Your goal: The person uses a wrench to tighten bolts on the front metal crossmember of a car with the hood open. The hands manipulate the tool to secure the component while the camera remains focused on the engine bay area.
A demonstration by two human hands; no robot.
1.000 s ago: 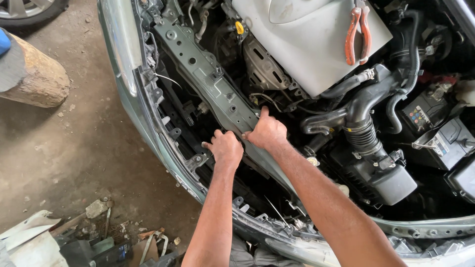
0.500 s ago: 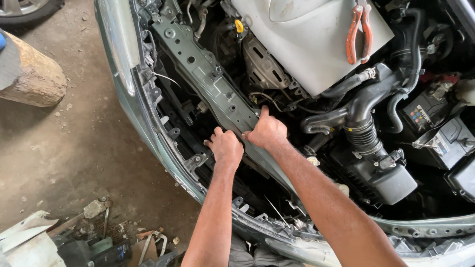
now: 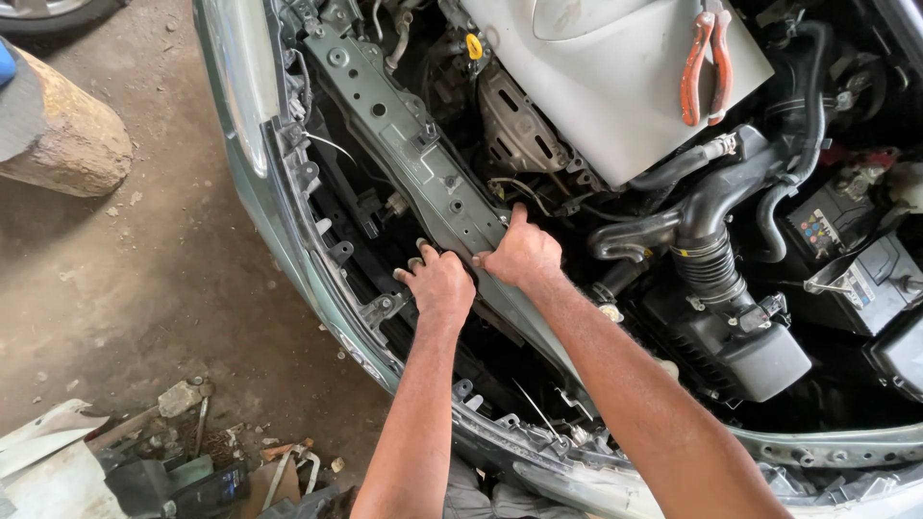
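Grey metal crossbar (image 3: 423, 163) runs diagonally from upper left to lower right across the engine bay, and both hands meet at its near end. Right hand (image 3: 524, 255) clasps its top edge, thumb up. Left hand (image 3: 440, 284), just beside, hooks curled fingers (image 3: 409, 269) under its front edge.

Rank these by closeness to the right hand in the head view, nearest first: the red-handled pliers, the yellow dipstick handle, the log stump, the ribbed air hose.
From the right hand:
1. Ribbed air hose, to its right in the engine bay.
2. Yellow dipstick handle, straight up the picture; close to the hose, but a bit farther.
3. Red-handled pliers, upper right on the grey engine cover.
4. Log stump, far left on the floor.
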